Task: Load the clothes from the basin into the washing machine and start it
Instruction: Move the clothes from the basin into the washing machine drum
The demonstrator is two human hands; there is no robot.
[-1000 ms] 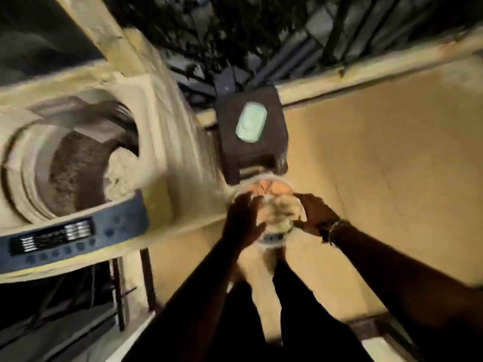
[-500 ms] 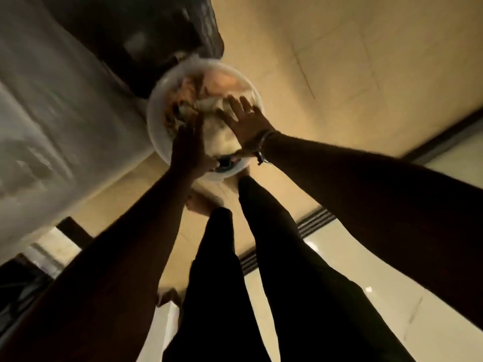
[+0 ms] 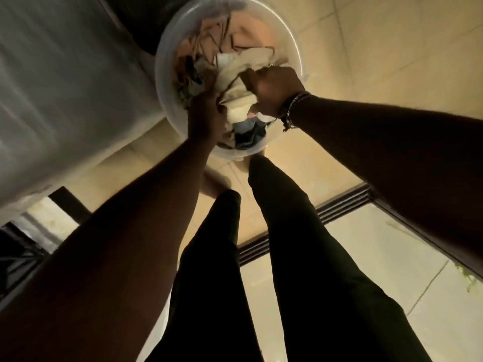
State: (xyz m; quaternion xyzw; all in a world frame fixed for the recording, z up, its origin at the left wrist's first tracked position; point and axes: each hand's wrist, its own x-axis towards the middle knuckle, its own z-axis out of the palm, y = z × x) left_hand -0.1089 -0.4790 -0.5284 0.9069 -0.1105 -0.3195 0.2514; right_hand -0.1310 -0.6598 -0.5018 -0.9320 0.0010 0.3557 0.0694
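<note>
A round white basin point(image 3: 292, 40) stands on the tiled floor at the top of the view, full of mixed clothes. Cream cloth point(image 3: 235, 82) lies on top, peach and orange pieces point(image 3: 248, 35) sit at the far side, and blue-grey fabric point(image 3: 248, 131) lies at the near side. My left hand point(image 3: 206, 113) is closed on the cream cloth from the left. My right hand point(image 3: 274, 87), with a bracelet at the wrist, grips the same bundle from the right. The washing machine's pale side wall point(image 3: 65, 87) fills the upper left; its drum is out of view.
A dark stool point(image 3: 136, 19) stands just behind the basin, against the machine. My legs in dark trousers point(image 3: 261, 257) stand right in front of the basin. A dark door track point(image 3: 326, 212) crosses the floor behind my feet. The beige tiled floor point(image 3: 392, 48) spreads to the right.
I have bent lower, so the basin now looks bigger and the machine's top is gone from view. Both hands went from lying flat on the clothes to closing on the cream cloth.
</note>
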